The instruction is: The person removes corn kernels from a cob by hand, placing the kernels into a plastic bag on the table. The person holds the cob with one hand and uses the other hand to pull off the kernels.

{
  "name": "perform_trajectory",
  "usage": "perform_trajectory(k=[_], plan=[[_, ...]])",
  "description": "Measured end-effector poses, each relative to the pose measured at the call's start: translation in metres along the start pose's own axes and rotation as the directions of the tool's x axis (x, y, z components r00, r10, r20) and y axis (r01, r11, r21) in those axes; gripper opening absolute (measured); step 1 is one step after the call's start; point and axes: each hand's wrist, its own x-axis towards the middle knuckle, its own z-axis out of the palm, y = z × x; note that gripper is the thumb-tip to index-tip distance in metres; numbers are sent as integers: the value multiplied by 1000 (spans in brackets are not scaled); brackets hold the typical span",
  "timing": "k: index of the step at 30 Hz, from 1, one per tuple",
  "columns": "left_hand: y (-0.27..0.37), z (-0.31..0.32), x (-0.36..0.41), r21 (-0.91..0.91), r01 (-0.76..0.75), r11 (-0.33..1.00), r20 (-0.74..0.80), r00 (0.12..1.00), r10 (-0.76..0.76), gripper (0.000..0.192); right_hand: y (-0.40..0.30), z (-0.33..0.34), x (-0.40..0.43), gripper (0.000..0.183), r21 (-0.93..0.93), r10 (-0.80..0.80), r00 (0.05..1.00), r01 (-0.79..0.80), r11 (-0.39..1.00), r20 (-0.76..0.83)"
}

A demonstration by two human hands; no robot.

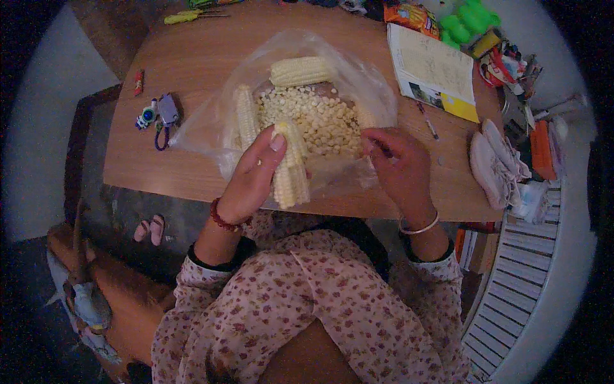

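Note:
My left hand point(254, 168) grips a pale yellow corn cob point(291, 177) upright, its thumb pressed against the upper part. Some rows on that cob look stripped. Beneath it spreads a clear plastic bag point(307, 41), bearing a heap of loose corn kernels point(319, 115). One corn cob point(301, 71) lies across the far side of the heap, and another corn cob point(246, 113) stands along its left. My right hand point(400, 158) hovers at the bag's right edge with fingers curled inward. Whether those fingers pinch anything cannot be made out.
On the wooden table point(158, 168), a keychain point(169, 110) lies left and a screwdriver point(182, 17) far left. An open book point(431, 67), a pen point(428, 121) and pink shoes point(494, 163) occupy the right. A white radiator point(513, 278) flanks the right side.

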Motion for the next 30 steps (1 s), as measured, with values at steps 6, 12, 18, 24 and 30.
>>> perform_trajectory(k=[6, 12, 18, 24, 30], plan=[[-1, -12, -7, 24, -20, 1000, 253, 967, 13, 45, 9, -18, -21, 20, -276, -11, 899, 146, 950, 437], [-5, -7, 0, 31, -15, 999, -50, 999, 17, 45, 5, -30, -36, 20, -140, -153, 780, 294, 945, 607], [-6, 2, 7, -282, -78, 956, -140, 989, 39, 46, -28, -30, -18, 18, 21, -132, 962, 131, 991, 238], [-7, 11, 5, -225, -115, 968, -235, 970, 60, 41, -51, 5, -8, 21, 392, 49, 997, -66, 917, 54], [-9, 22, 11, -70, -170, 983, -292, 946, 143, 34, -40, 35, -5, 29, 575, 70, 983, -158, 802, 172]])
